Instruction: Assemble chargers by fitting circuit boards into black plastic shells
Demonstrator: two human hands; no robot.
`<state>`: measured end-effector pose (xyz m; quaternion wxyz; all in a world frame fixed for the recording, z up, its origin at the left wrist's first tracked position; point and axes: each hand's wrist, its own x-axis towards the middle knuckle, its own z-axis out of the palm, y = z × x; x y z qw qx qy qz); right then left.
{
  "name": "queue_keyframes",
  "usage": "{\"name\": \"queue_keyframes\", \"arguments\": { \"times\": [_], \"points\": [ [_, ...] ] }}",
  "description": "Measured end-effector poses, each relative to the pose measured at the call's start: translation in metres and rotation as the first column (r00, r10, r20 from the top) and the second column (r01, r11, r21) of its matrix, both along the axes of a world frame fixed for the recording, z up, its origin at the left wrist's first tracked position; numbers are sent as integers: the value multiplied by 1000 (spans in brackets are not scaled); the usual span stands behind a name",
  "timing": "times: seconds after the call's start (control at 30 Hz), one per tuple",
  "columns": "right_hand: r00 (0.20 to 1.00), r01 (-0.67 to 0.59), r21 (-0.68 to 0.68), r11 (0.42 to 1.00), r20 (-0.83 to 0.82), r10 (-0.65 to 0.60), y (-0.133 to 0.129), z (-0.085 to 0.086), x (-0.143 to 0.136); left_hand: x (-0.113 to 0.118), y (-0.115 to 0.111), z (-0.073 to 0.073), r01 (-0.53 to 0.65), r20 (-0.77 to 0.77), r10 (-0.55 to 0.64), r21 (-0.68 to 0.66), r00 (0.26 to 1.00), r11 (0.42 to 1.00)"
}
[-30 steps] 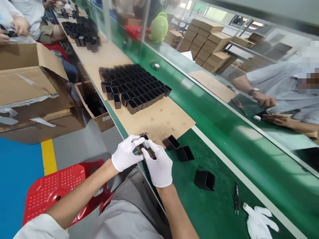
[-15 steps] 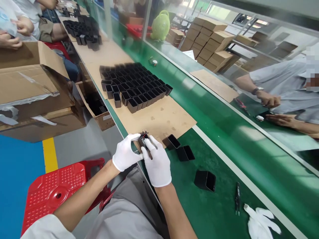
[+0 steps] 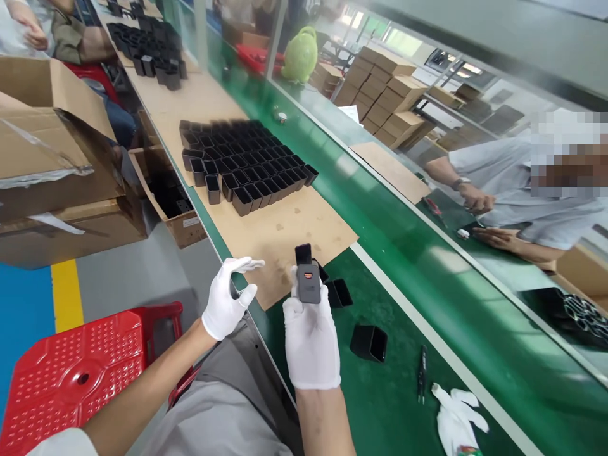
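My left hand (image 3: 227,299), in a white glove, is held with fingers and thumb apart and nothing between them, over the bench's near edge. My right hand (image 3: 312,335), also gloved, has its fingers wrapped round a small black device (image 3: 309,284) with an orange mark on its face. Just beyond the device a dark flat piece (image 3: 303,254) shows; whether the two are joined I cannot tell. Right of that hand, an open black case (image 3: 340,293) lies on the green mat, partly covering another. A third black case (image 3: 368,342) lies nearer to me.
Many black cases (image 3: 251,166) stand in rows on brown paper (image 3: 280,237). Tweezers (image 3: 422,373) and a loose white glove (image 3: 456,418) lie at the right. A red stool (image 3: 85,373) and cardboard boxes are at the left. A person works across the bench.
My hands have separated. My left hand has let go and opened, while my right hand has turned and moved right with the device, whose marked face now shows. The camera view has shifted slightly.
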<state>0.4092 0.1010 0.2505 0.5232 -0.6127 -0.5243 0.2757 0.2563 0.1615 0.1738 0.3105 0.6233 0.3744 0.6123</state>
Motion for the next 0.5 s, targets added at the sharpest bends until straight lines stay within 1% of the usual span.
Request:
{"name": "queue_keyframes", "arguments": {
  "times": [0.1,0.17,0.27,0.33,0.37,0.43,0.47,0.5],
  "points": [
    [982,-19,-100,995,-190,-1,-14,5,-4,5,-3,2,7,10,-7,-20,1000,1000],
    [958,-41,-127,991,-287,3,-17,6,-5,6,-5,6,16,7,-16,-19,1000,1000],
    [939,-47,-129,991,-343,0,-14,7,-4,3,-10,19,32,2,-32,-5,999,999],
    [928,3,-137,991,-370,-53,-10,6,-5,3,-15,29,23,-17,-23,35,1000,999],
    [928,65,-140,988,-354,-111,-7,5,-5,3,-16,34,12,-47,-9,66,999,998],
    [942,207,-108,972,-247,-228,-2,0,-8,7,-17,41,0,-148,13,89,989,996],
    [954,243,-73,967,-162,-252,1,-2,-10,9,-16,42,-1,-199,12,56,980,998],
    [968,239,-37,970,-66,-241,3,-5,-11,12,-14,42,-3,-237,2,-2,971,1000]
  ]
}}
